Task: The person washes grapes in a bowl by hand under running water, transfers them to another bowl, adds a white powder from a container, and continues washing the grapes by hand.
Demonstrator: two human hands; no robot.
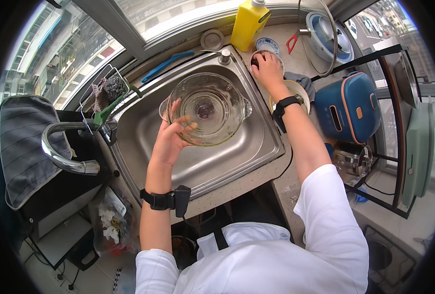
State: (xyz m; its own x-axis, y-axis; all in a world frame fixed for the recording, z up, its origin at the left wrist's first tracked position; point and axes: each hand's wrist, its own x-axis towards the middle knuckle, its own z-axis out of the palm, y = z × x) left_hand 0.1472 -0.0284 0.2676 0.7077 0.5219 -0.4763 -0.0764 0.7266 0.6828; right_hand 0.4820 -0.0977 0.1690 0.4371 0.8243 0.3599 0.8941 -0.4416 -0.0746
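My left hand [175, 128] holds a clear glass bowl [214, 106] with side handles over the stainless steel sink [202, 169], its fingers showing through the glass. At the sink's right rim, my right hand [268, 70] reaches down into a small round bowl [253, 58] with dark contents; whether its fingers grip anything is hidden. Just below that wrist, a yellow-rimmed bowl [298, 90] sits partly covered by the forearm. Beside it lies a grey cloth [302, 83]. A small blue-and-white dish [267, 45] stands just behind the small bowl.
A chrome faucet [61, 158] arches at the left. Behind the sink are a blue tool [168, 66] and a yellow bottle [250, 27]. At the right are a blue rice cooker [348, 106], a glass lid [318, 47] and a black-framed rack [399, 154]. A wire holder [109, 90] carries scrubbers.
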